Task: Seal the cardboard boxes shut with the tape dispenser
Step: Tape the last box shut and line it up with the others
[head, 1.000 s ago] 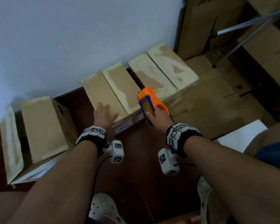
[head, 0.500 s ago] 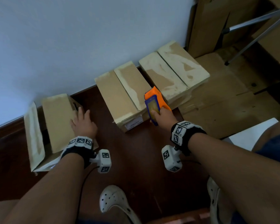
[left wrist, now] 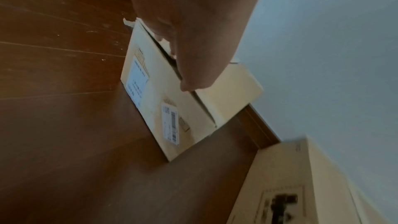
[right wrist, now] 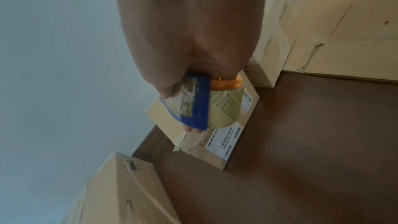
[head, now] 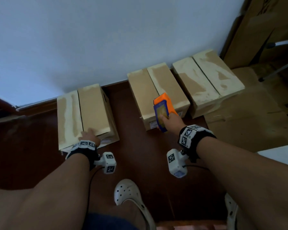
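Note:
Three cardboard boxes stand along the wall. The left box [head: 93,110] [left wrist: 155,108] has both top flaps folded down, and my left hand [head: 90,136] [left wrist: 193,40] presses on them at the near edge. My right hand [head: 171,120] [right wrist: 193,31] grips the orange and blue tape dispenser [head: 162,108] [right wrist: 200,105], whose clear tape roll [right wrist: 226,108] shows in the right wrist view. The dispenser hovers over the near end of the middle box [head: 150,90] [right wrist: 232,142]. The right box [head: 206,83] lies beyond it with its flaps down.
Flattened cardboard [head: 256,113] covers the floor to the right, with metal stand legs [head: 279,68] and upright cardboard sheets [head: 259,30] behind. My white clogs [head: 128,193] are on the dark wooden floor [head: 136,146] between the arms. A pale wall backs the boxes.
My left hand left the middle box and went to the left box, whose raised flaps are now folded down. My right hand stayed by the middle box with the dispenser.

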Tool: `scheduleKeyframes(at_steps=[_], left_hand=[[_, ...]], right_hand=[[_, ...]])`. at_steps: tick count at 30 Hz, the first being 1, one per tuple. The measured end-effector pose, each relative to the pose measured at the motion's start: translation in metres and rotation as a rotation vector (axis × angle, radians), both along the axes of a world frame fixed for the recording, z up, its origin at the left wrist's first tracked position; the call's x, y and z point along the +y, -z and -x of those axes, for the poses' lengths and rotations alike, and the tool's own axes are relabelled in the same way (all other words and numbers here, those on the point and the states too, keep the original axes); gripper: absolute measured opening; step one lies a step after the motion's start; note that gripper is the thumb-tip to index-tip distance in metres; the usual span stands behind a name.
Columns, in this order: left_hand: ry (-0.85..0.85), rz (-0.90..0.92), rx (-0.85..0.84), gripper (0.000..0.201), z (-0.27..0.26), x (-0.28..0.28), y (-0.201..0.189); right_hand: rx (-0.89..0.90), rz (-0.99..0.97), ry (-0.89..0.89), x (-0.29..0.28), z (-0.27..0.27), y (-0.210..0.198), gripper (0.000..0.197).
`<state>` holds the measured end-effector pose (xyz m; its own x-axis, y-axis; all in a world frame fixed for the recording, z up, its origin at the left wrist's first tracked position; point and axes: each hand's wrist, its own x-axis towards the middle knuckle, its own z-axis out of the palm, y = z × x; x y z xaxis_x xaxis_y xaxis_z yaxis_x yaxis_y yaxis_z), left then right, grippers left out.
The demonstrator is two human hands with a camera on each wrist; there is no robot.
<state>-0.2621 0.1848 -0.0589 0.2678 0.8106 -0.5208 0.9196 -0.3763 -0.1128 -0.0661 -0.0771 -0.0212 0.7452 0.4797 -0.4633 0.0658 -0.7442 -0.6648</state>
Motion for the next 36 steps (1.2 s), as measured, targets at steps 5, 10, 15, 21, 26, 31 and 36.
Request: scheduleKeyframes(at_steps=[5, 10, 15, 21, 26, 31, 36], left_hand=[[0.128, 0.087, 0.037, 0.054, -0.016, -0.04, 0.0], [0.439, 0.175, 0.18, 0.057, -0.029, -0.075, -0.014], [0.709, 0.201, 0.236, 0.059, -0.058, -0.126, -0.038], [0.823, 0.336, 0.236, 0.04, -0.097, -0.175, -0.038], [1.012, 0.37, 0.289, 0.018, -0.13, -0.208, -0.052], [1.15, 0.384, 0.295, 0.015, -0.152, -0.24, -0.054], [0.798, 0.523, 0.134, 0.006, -0.176, -0.244, -0.005]], right_hand=[[0.027, -0.011, -0.023, -0.006, 0.001, 0.002, 0.048], [0.035, -0.027, 0.02, -0.02, -0.005, 0.006, 0.056], [0.029, -0.039, 0.053, -0.048, -0.012, -0.005, 0.056], [0.009, -0.058, 0.132, -0.088, -0.029, -0.025, 0.055], [0.011, -0.058, 0.23, -0.115, -0.043, -0.005, 0.051], [0.068, -0.035, 0.268, -0.133, -0.037, -0.011, 0.05], [0.083, 0.032, 0.259, -0.149, -0.031, -0.018, 0.036]])
